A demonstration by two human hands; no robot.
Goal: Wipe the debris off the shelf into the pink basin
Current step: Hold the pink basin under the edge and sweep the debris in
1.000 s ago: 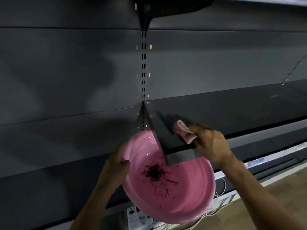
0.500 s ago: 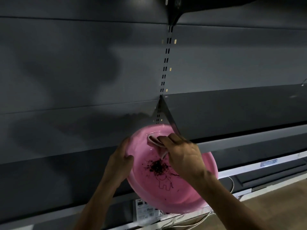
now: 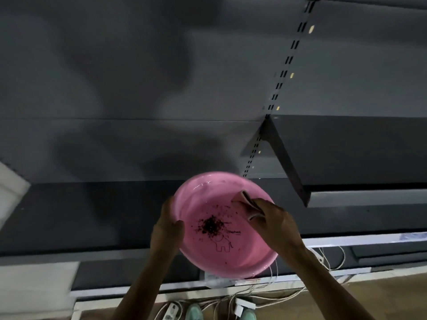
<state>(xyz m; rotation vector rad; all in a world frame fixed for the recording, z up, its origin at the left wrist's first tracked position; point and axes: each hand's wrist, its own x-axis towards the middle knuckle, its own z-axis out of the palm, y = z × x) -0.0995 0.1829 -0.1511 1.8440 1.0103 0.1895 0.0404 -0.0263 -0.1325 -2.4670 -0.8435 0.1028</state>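
Pink basin is held in front of the dark shelving, below and left of the shelf's left end, apart from it. The left hand grips its left rim, thumb curled inside. Debris lies mid-bottom. The right hand pinches a folded cloth over the right rim.

1 short printed word is seen on the floor of the pink basin, beside an outline drawing; it cannot be read.
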